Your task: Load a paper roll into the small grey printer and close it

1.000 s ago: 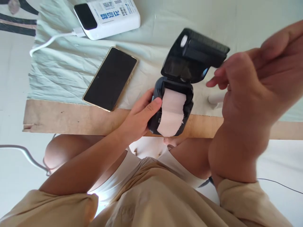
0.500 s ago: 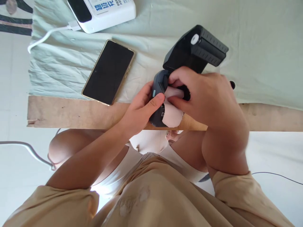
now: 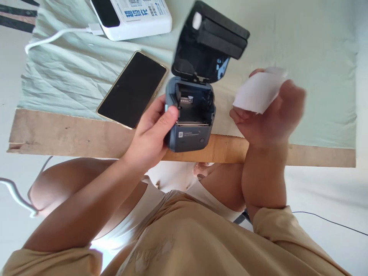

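While my left hand (image 3: pixel 149 134) grips the small dark-grey printer (image 3: pixel 189 119) over the board edge, lid up and bay empty, my right hand (image 3: pixel 267 115) pinches the white paper roll (image 3: pixel 257 92) beside it; I judge reseating needs careful alignment.

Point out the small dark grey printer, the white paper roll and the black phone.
small dark grey printer (image 3: pixel 188 138), head view, front panel.
white paper roll (image 3: pixel 257 94), head view, loose sheet face.
black phone (image 3: pixel 132 89), head view, screen middle.
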